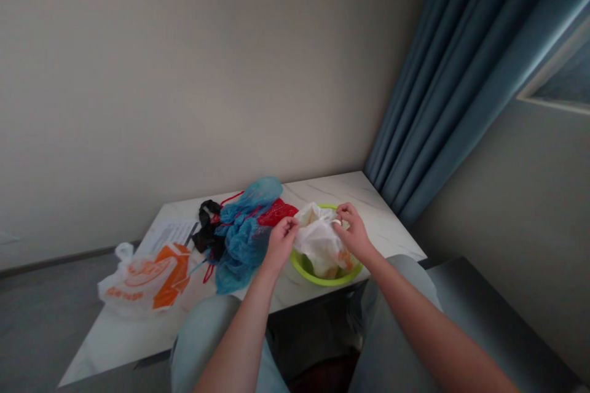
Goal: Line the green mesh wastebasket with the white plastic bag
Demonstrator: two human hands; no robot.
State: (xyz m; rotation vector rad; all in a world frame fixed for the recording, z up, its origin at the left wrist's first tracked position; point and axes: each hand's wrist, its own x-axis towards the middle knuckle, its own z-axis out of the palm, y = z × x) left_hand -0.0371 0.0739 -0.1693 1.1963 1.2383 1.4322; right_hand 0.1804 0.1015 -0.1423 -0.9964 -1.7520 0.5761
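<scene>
A white plastic bag (320,244) with an orange patch low on its side is spread over a lime-green basin (318,279). At the bag's left edge, my left hand (282,238) pinches the plastic between thumb and fingers. My right hand (353,228) has its fingers curled on the opposite side of the rim, gripping the bag there. Between the hands the mouth of the bag gapes. Most of the basin's inside is hidden beneath the plastic.
Left of the basin lie crumpled blue bags (244,245), a red bag (277,214) and a black bag (207,236). A white bag with orange print (147,279) rests farther left, by a printed sheet (170,233). The marble-patterned table (341,187) meets the wall; a blue curtain (442,86) hangs right.
</scene>
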